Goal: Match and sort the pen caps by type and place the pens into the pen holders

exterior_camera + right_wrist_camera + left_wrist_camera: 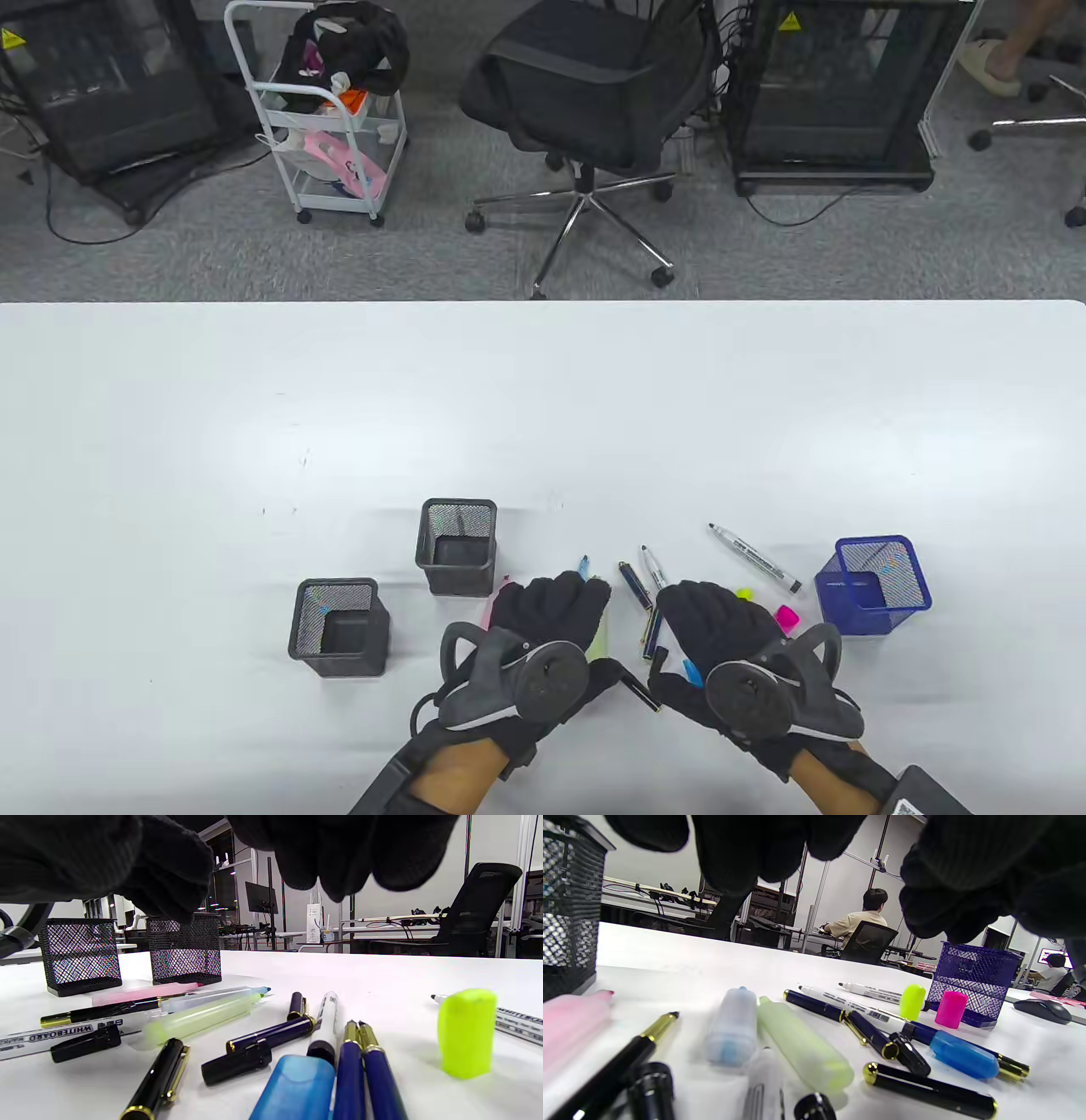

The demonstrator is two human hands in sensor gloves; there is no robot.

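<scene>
Several uncapped pens and loose caps lie near the table's front edge. My left hand [560, 598] hovers over a pale yellow highlighter [804, 1046], a blue-tipped one [731, 1027] and a pink one [572, 1018], holding nothing. My right hand [708, 607] hovers, fingers relaxed, above navy pens [365, 1069], a blue cap [297, 1086] and a black cap [235, 1067]. A yellow cap [744, 593] and a pink cap [787, 617] stand just right of it. A whiteboard marker [755, 558] lies uncapped beyond them. Two black mesh holders [339, 628] [456, 548] stand left, a blue mesh holder [874, 586] right.
All three holders look empty from above. A black pen with gold trim [927, 1090] lies between my hands. The white table [543, 407] stretches bare beyond the holders. An office chair [594, 93] and a cart [327, 110] stand on the floor past its far edge.
</scene>
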